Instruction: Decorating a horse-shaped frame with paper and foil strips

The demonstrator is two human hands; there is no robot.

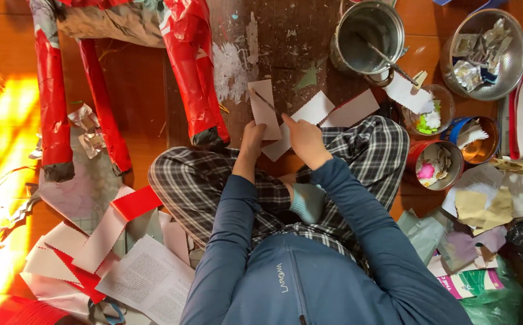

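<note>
My left hand [252, 133] pinches the pale paper strip [264, 108], which runs lengthwise straight away from me; my right hand [302, 137], fingers closed, holds a thin brush [265, 101] slanting onto it.

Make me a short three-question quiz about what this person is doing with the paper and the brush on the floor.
1. True or false: the right hand holds a thin brush whose tip lies on a white paper strip.
2. What does the left hand touch?
A. the metal pot
B. the lower end of the white paper strip
C. the red paper-covered frame
3. Fill in: the strainer at the upper right holds scraps of ____.

Key:
1. True
2. B
3. Crumpled foil and paper
</note>
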